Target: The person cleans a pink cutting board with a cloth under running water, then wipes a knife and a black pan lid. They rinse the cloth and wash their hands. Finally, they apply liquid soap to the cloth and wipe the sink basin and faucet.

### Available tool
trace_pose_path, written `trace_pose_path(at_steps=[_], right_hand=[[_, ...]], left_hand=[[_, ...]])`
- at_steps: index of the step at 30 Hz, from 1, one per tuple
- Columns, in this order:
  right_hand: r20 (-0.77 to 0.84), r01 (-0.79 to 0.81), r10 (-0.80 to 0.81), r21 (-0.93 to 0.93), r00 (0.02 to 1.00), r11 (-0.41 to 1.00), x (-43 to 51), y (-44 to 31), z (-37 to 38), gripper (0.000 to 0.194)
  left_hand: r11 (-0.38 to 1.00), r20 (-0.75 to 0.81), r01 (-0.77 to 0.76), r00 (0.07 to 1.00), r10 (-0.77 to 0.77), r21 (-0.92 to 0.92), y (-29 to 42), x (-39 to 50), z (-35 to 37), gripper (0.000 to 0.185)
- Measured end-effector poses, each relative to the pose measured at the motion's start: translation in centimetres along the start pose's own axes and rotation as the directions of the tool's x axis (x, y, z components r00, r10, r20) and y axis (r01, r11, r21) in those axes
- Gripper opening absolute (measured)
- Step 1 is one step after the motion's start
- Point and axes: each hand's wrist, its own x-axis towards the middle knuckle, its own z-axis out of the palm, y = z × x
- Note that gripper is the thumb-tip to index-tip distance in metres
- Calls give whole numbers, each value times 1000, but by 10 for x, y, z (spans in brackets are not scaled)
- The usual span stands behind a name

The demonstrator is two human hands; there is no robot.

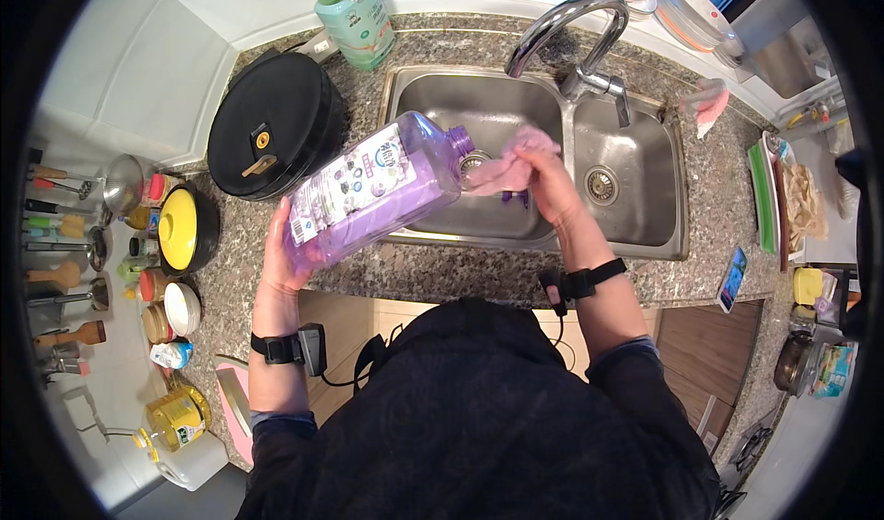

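My left hand [280,258] grips the base end of a large clear-purple plastic bottle [431,199], which bears a printed label. The bottle is tilted, its uncapped neck pointing up and right over the left bowl of a stainless steel double sink [476,237]. A crumpled pink cloth [521,147] is held in my right hand [552,185], just right of the bottle's mouth. Whether the cloth touches the bottle cannot be told. Below the cloth, a small dark purple object [514,199] lies in the left bowl, partly hidden.
A chrome faucet [587,57] arches over the sink's back. Left stand a black lidded pan [276,126], a green-capped detergent bottle [356,23] and a yellow-lidded pot [177,230]. A phone [732,280] lies near the right front edge; stacked plates [690,16] stand behind.
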Motion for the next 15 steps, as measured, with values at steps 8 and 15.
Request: trace_pose_path(at_steps=[8,15], right_hand=[[197,188,-171,-71,965,980,-9,-41,-6,47],[82,218,-207,-547,975,808,5,-34,5,27]], left_hand=[[1000,-16,-21,1000,21,10,5,-2,3,53],[999,7,-14,1000,14,28,4,-1,-5,54]])
